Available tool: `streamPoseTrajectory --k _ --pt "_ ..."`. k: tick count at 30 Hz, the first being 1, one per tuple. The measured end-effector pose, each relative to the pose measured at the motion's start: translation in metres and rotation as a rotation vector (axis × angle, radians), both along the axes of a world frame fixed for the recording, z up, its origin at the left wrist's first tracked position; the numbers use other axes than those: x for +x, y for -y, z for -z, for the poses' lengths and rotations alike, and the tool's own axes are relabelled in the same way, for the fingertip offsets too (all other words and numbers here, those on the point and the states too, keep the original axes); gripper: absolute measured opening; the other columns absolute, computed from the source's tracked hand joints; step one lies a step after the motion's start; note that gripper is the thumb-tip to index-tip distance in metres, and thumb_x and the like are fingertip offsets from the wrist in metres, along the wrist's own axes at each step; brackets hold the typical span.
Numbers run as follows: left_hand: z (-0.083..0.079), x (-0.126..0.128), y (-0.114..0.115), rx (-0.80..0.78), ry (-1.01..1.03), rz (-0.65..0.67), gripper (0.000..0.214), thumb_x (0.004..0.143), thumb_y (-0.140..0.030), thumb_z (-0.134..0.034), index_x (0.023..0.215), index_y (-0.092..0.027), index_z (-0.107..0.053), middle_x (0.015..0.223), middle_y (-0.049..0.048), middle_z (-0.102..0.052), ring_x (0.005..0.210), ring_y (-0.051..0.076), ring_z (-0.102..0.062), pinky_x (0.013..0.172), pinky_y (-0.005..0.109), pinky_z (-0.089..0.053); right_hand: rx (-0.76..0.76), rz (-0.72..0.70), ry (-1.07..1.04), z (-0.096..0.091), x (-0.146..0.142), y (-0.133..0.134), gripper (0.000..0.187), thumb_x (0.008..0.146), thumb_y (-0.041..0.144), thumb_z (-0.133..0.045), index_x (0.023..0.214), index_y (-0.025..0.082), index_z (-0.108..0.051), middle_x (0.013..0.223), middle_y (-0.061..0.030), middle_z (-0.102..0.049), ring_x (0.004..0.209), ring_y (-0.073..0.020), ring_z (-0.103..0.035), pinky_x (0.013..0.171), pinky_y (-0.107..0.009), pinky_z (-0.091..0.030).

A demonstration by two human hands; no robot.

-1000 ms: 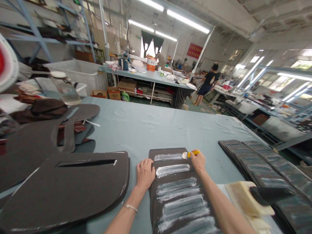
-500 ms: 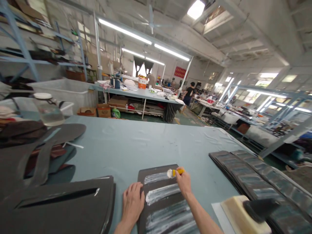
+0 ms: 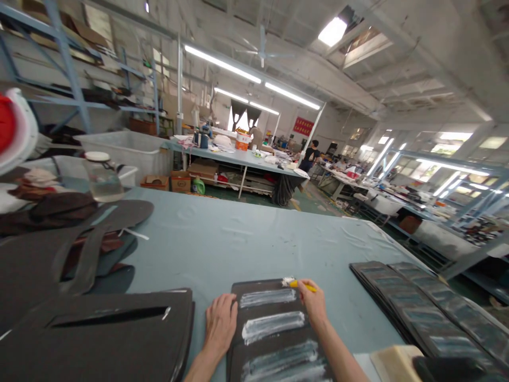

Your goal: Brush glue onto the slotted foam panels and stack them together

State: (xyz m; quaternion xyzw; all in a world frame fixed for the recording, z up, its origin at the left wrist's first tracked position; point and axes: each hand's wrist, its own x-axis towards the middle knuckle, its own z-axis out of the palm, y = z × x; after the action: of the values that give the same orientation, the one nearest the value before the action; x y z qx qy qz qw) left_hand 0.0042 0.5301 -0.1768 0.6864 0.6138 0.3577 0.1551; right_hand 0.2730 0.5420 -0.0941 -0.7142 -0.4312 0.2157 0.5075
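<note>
- While the left hand (image 3: 219, 326) lies flat with its fingers open on a dark panel (image 3: 258, 287), the right hand (image 3: 313, 303) pinches a yellow-handled applicator (image 3: 302, 285) at the panel's top edge.
- White paste stripes (image 3: 272, 326) cross that panel, at lower center on a pale blue table cover (image 3: 238, 244).
- A row of stacked dark panels (image 3: 417, 307) lies at lower right, and a slotted dark panel (image 3: 99, 342) lies at lower left.

Just the one cam here, worn on the head, facing forward across the long surface (image 3: 238, 239) from its near edge. The left hand (image 3: 219, 330) and right hand (image 3: 313, 303) sit up close at the bottom of the frame, the ceiling (image 3: 278, 48) shows up top, and the far end looks kinda small and warped.
</note>
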Motion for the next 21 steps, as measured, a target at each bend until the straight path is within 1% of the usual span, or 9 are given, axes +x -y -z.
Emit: streamPoseTrajectory --k 3,5,9,14,17,18,19,21 --pt "-0.004 -0.003 0.004 0.028 -0.085 0.053 0.028 0.09 -0.026 -0.035 0.108 -0.025 -0.056 0.114 0.0046 -0.06 0.11 0.021 -0.049 0.094 0.04 -0.037 -0.061 0.004 -0.065 0.003 -0.006 -0.009 0.037 0.062 0.044 -0.06 0.08 0.013 -0.065 0.045 0.0027 -0.053 0.04 -0.0124 -0.047 0.041 -0.023 -0.036" --pt "-0.008 -0.003 0.007 0.028 -0.122 0.061 0.028 0.09 -0.025 -0.036 0.11 -0.025 -0.055 0.115 0.0041 -0.06 0.111 0.021 -0.048 0.094 0.041 -0.037 -0.061 0.005 -0.081 0.005 -0.014 -0.017 0.036 0.06 0.043 -0.06 0.079 0.013 -0.065 0.045 0.0026 -0.054 0.04 -0.0122 -0.048 0.042 -0.023 -0.036" --pt "-0.01 -0.002 0.009 0.044 -0.16 0.042 0.027 0.089 -0.023 -0.037 0.11 -0.025 -0.055 0.115 0.0047 -0.059 0.11 0.021 -0.047 0.093 0.041 -0.038 -0.046 -0.056 -0.107 0.008 -0.046 -0.03 0.034 0.059 0.041 -0.061 0.077 0.013 -0.065 0.048 0.0016 -0.057 0.043 -0.0119 -0.05 0.043 -0.021 -0.036" --pt "-0.006 -0.002 0.01 0.055 -0.165 0.038 0.028 0.09 -0.024 -0.036 0.111 -0.025 -0.054 0.117 0.0048 -0.058 0.11 0.022 -0.046 0.094 0.043 -0.036 -0.057 -0.228 -0.129 0.016 -0.1 -0.043 0.033 0.063 0.041 -0.059 0.083 0.014 -0.063 0.05 0.0024 -0.057 0.046 -0.0122 -0.051 0.046 -0.021 -0.037" --pt "-0.005 -0.002 0.01 0.051 -0.181 0.038 0.028 0.09 -0.025 -0.035 0.111 -0.025 -0.054 0.119 0.0041 -0.058 0.113 0.022 -0.046 0.095 0.043 -0.036 -0.102 -0.343 -0.091 0.021 -0.116 -0.05 0.032 0.066 0.04 -0.056 0.085 0.016 -0.063 0.052 0.0026 -0.058 0.047 -0.0131 -0.052 0.048 -0.023 -0.038" --pt "-0.005 -0.002 0.01 0.052 -0.188 0.037 0.029 0.09 -0.025 -0.035 0.112 -0.025 -0.054 0.121 0.0042 -0.057 0.113 0.022 -0.045 0.096 0.044 -0.035 -0.123 -0.346 -0.046 0.021 -0.118 -0.052 0.03 0.066 0.039 -0.055 0.083 0.016 -0.064 0.051 0.0029 -0.057 0.047 -0.0134 -0.052 0.049 -0.023 -0.038" --pt "-0.005 -0.002 0.01 0.054 -0.196 0.039 0.029 0.09 -0.026 -0.035 0.113 -0.024 -0.054 0.124 0.0044 -0.056 0.114 0.022 -0.045 0.096 0.044 -0.035 -0.136 -0.316 0.019 0.02 -0.118 -0.053 0.028 0.066 0.037 -0.053 0.082 0.017 -0.064 0.05 0.0032 -0.056 0.047 -0.0137 -0.052 0.05 -0.023 -0.038" --pt "-0.005 -0.002 0.01 0.06 -0.213 0.046 0.029 0.09 -0.027 -0.036 0.113 -0.024 -0.054 0.128 0.0045 -0.054 0.115 0.023 -0.044 0.096 0.045 -0.035 -0.119 -0.194 0.169 0.017 -0.118 -0.054 0.025 0.066 0.035 -0.05 0.078 0.019 -0.064 0.048 0.0036 -0.054 0.048 -0.0142 -0.05 0.053 -0.024 -0.038"
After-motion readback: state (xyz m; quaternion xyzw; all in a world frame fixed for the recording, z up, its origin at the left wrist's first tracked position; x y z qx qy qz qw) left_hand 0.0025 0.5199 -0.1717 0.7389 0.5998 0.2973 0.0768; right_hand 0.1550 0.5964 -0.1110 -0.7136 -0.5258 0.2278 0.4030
